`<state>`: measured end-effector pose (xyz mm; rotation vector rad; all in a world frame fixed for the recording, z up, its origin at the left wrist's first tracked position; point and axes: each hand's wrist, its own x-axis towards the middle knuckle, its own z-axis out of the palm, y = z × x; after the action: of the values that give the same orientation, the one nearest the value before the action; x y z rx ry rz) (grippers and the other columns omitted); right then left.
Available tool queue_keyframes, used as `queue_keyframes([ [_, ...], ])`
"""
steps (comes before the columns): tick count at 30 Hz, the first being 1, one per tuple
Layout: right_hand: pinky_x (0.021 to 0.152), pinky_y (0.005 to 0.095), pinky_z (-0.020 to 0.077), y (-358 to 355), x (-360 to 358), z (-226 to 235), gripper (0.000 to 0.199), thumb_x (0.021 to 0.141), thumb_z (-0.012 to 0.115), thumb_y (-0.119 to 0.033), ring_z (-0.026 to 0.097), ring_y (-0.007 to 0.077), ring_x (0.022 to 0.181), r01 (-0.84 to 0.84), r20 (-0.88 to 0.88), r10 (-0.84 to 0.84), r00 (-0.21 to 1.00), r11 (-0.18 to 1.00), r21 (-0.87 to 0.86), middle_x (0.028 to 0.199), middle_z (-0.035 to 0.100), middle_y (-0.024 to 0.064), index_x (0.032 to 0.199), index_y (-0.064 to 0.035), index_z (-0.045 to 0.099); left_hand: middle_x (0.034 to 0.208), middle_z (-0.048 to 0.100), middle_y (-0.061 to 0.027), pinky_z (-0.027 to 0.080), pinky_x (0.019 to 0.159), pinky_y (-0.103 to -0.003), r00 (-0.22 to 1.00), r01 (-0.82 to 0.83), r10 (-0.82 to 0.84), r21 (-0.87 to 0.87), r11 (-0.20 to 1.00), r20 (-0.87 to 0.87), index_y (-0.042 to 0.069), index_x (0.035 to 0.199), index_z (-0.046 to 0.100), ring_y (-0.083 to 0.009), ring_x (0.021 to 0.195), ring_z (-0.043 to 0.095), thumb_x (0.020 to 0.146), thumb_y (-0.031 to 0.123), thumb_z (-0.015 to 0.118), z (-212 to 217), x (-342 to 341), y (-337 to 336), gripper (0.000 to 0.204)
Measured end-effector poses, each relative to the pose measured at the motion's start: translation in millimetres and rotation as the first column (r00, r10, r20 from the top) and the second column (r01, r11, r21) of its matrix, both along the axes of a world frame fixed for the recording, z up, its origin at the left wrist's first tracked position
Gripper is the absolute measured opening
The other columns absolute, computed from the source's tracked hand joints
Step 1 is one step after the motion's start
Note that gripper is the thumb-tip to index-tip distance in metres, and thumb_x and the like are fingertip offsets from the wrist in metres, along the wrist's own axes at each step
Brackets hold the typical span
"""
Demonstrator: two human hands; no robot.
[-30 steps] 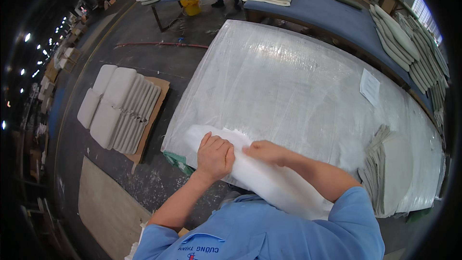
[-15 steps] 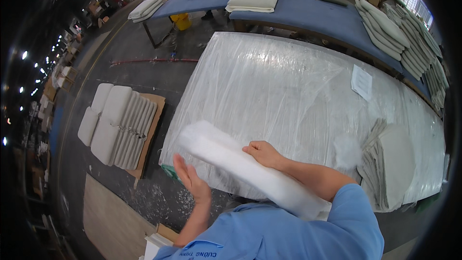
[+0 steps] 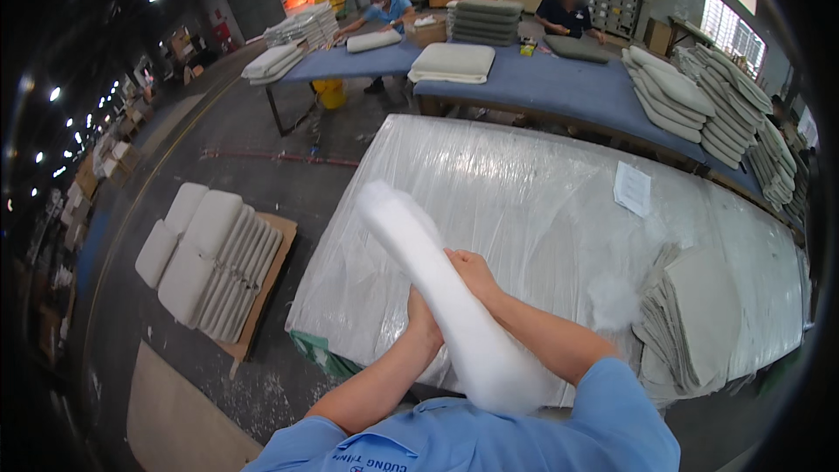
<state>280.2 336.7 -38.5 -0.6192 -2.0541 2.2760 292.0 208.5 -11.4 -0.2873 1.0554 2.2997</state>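
Note:
A long, folded piece of white fibre wadding (image 3: 437,288) stands slantwise in front of my body, its lower end against my shirt. Midway along its right side, my right hand (image 3: 470,273) is closed on the wadding's edge. My left hand (image 3: 423,316) presses round the opposite side, its fingers partly hidden behind the wadding. Beneath both hands lies a large plastic-wrapped surface (image 3: 489,157). A loose tuft of white fibre (image 3: 613,300) and a fanned stack of light grey fabric covers (image 3: 695,315) rest on its right part.
A paper sheet (image 3: 632,188) lies on the plastic. Beyond is a blue-topped table (image 3: 559,87) with piled cushions (image 3: 669,92), where two people work. Stacked cushions (image 3: 205,253) stand on cardboard on the floor at left, near a flat board (image 3: 179,411).
My left hand has moved in from the open air to grip the wadding's left side. The wadding has swung more upright. The view has tilted up, showing more of the far room.

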Motion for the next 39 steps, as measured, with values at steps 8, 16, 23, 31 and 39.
queue_keyframes([
  [8,0.066,0.038,0.0478,11.6,-22.2,-75.0,0.048,0.102,0.064,-0.042,0.057,0.0172,0.069,0.406,-0.071,-0.402,0.913,0.875,0.265,0.072,0.067,0.0089,0.082,0.0019,0.069,0.158,0.042,-0.0245,0.036,0.12,-0.052,0.925,-0.135,0.043,-0.219,0.966,-0.378,0.001,0.155,0.042,-0.0396,0.149,0.039,0.11,0.04,0.041,-23.3,-14.3,-0.2,0.06],
  [16,0.071,0.0342,0.0495,8.5,1.1,-62.4,0.049,0.104,0.061,-0.047,0.058,0.0154,0.074,0.357,-0.07,-0.356,0.932,0.934,-0.001,0.082,0.067,0.0051,0.093,-0.0008,0.071,0.159,0.045,-0.0201,0.014,0.123,-0.069,-0.035,-0.531,-0.856,-0.716,0.453,-0.515,0.001,0.136,0.067,-0.0596,0.151,0.02,0.098,0.027,0.056,14.4,-14.3,-17.9,0.047],
  [23,0.083,0.0387,0.0574,-4.3,81.8,-52.1,0.053,0.106,0.057,-0.049,0.072,0.0246,0.089,0.205,0.283,-0.102,0.954,0.909,-0.362,0.1,0.074,0.0132,0.122,0.0013,0.064,0.155,0.05,-0.0179,0.013,0.124,-0.066,-0.149,-0.548,-0.902,-0.726,0.415,-0.404,0.0,0.133,0.068,-0.0512,0.154,0.021,0.099,0.026,0.052,11.0,-29.2,-16.8,0.046],
  [31,0.076,0.0382,0.0531,-35.8,94.8,-47.8,0.041,0.105,0.059,-0.039,0.07,0.0205,0.084,0.279,0.024,-0.316,0.948,0.869,0.409,0.088,0.073,0.014,0.097,0.0005,0.068,0.153,0.052,-0.0183,0.015,0.124,-0.065,-0.266,-0.479,-0.88,-0.739,0.474,-0.393,0.002,0.138,0.064,-0.0493,0.153,0.025,0.1,0.027,0.053,14.5,-32.0,-29.2,0.046],
  [39,0.082,0.0377,0.0526,-34.7,105.3,-83.8,0.049,0.105,0.059,-0.043,0.07,0.0224,0.097,0.287,0.141,-0.286,0.948,0.958,0.013,0.107,0.075,0.0167,0.123,0.0007,0.069,0.149,0.056,-0.0154,0.015,0.125,-0.062,-0.389,-0.355,-0.832,-0.768,0.532,-0.396,0.002,0.137,0.065,-0.0441,0.151,0.033,0.099,0.023,0.053,18.3,15.3,-52.7,0.045],
])
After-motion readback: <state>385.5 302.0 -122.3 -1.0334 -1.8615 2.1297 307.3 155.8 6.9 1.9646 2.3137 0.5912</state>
